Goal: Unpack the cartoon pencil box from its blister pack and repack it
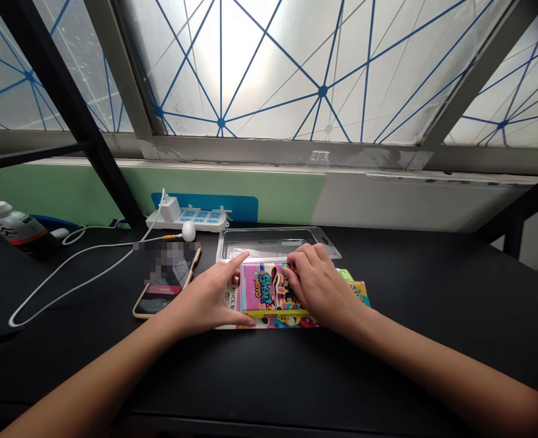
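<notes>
A pencil box (255, 291) with a pink, brightly printed lid and a yellow-green rim lies flat in front of me. Beneath it is a colourful printed card (278, 322), with part of the words "PENCIL B" showing at its left end. My left hand (214, 297) spans the box's left end, thumb along the front edge and index finger at the back edge. Over the right part of the lid, my right hand (314, 283) curls its fingers against the box; its fingertips are partly hidden. Behind the box sits a clear plastic tray (269, 236).
On the black table (269, 377), a phone (159, 298) lies left of my hands. A white power strip (200, 219) with a plugged-in charger and a looping white cable (68, 280) stands by the wall. A bottle (17, 228) is at far left, near a black frame post (77, 115).
</notes>
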`<state>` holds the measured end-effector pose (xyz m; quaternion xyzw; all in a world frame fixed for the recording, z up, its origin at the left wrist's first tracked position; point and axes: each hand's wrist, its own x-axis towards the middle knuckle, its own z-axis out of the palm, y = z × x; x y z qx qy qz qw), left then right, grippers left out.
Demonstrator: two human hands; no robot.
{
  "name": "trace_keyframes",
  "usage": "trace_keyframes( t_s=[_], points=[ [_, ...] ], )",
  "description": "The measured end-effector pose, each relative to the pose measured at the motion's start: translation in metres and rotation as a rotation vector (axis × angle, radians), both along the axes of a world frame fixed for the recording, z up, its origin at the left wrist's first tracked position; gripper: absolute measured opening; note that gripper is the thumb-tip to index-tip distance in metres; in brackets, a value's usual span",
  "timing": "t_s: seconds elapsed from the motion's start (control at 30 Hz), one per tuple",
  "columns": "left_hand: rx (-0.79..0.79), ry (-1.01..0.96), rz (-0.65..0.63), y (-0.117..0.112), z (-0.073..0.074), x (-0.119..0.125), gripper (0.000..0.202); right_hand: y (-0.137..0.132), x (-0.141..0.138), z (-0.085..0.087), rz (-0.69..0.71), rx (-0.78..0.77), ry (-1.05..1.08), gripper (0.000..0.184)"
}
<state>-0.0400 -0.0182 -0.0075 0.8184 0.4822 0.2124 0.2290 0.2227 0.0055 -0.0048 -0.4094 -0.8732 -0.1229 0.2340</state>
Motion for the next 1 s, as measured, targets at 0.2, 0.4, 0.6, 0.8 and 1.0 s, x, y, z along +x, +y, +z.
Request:
trace_keyframes(
  t_s=[0.2, 0.4, 0.6, 0.8, 1.0],
  points=[
    [0.053, 0.01, -0.141, 0.004, 0.006, -0.006, 0.068, -0.017, 0.01, 0.012, 0.079, 0.297, -0.05, 0.014],
    [0.015, 0.041, -0.145, 0.005, 0.006, -0.015, 0.081, -0.055, 0.033, 0.056, 0.373, -0.19, -0.08, 0.022],
    [0.044, 0.104, -0.1, 0.005, 0.006, -0.011, 0.071, -0.044, 0.08, 0.052, 0.24, -0.768, -0.057, 0.043],
    [0.051, 0.125, -0.082, 0.003, 0.008, -0.011, 0.074, -0.027, 0.106, 0.018, 0.187, -0.695, -0.016, 0.11],
    [0.084, 0.137, -0.089, 0.003, 0.008, -0.009, 0.069, -0.036, 0.113, 0.016, 0.217, -0.764, -0.071, 0.133]
  ],
)
